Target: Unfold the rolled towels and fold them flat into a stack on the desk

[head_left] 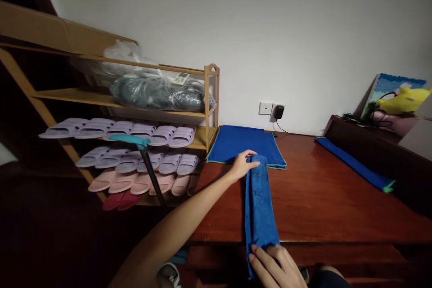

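A blue towel, folded into a long narrow strip, lies on the reddish wooden table and runs from the near edge toward the back. My left hand reaches forward and pinches the strip's far end. My right hand grips the near end where it hangs over the table's front edge. Just behind the far end lies a folded blue towel with green trim, flat on the table.
Another blue cloth strip lies along the table's right side beside a dark box. A wooden rack with several slippers stands at the left. A teal-headed stick leans before it. A plugged charger sits on the wall.
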`<state>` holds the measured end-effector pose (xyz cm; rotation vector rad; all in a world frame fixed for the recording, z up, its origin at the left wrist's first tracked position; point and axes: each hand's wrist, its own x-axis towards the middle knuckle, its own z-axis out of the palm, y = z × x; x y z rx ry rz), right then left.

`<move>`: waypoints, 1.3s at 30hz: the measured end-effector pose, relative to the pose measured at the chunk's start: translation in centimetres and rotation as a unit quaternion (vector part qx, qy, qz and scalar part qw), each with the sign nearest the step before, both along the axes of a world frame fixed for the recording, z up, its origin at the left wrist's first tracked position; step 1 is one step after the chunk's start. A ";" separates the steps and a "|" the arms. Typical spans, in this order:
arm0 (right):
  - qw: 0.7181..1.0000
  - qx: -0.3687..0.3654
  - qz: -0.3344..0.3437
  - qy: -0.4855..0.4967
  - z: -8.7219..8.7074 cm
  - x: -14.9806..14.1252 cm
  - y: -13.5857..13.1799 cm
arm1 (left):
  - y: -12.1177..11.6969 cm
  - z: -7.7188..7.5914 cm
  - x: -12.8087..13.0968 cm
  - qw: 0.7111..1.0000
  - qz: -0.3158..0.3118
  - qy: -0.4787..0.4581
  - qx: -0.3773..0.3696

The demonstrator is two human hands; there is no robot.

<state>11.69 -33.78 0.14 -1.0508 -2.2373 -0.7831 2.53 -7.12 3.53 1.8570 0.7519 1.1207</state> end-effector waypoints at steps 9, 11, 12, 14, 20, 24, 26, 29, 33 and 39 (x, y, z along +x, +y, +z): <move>1.000 0.006 -0.001 -0.006 1.3 -0.5 2.8 | 2.2 -0.7 0.4 0.991 0.110 0.042 0.067; 1.000 -0.002 0.018 0.025 1.9 -0.5 2.8 | 2.3 -0.6 0.1 0.986 0.125 0.073 0.081; 0.999 -0.010 0.023 0.044 2.2 -0.4 2.9 | 2.2 -0.5 -0.2 0.983 0.136 0.089 0.089; 0.995 -0.041 0.010 0.088 2.9 -0.2 3.0 | 1.9 -0.2 -1.0 0.975 0.162 0.111 0.102; 0.949 -0.182 -0.156 0.204 3.6 -0.4 5.8 | -0.1 2.3 -3.5 0.885 0.196 0.371 0.204; 0.913 -0.283 -0.249 0.154 4.0 -1.6 8.3 | -1.3 3.3 -4.3 0.857 0.143 0.437 0.230; 0.891 -0.347 -0.264 0.125 4.4 -2.0 9.0 | -1.7 3.4 -4.5 0.850 0.091 0.459 0.243; 0.869 -0.400 -0.253 0.143 4.8 -1.9 9.6 | -1.8 3.5 -4.8 0.830 -0.022 0.517 0.208; 0.856 -0.422 -0.157 0.254 4.9 -0.2 9.9 | -1.2 3.1 -4.9 0.806 -0.083 0.571 0.129; 0.793 -0.417 -0.097 0.434 3.6 5.3 8.9 | -0.3 1.8 -4.5 0.833 -0.070 0.536 0.117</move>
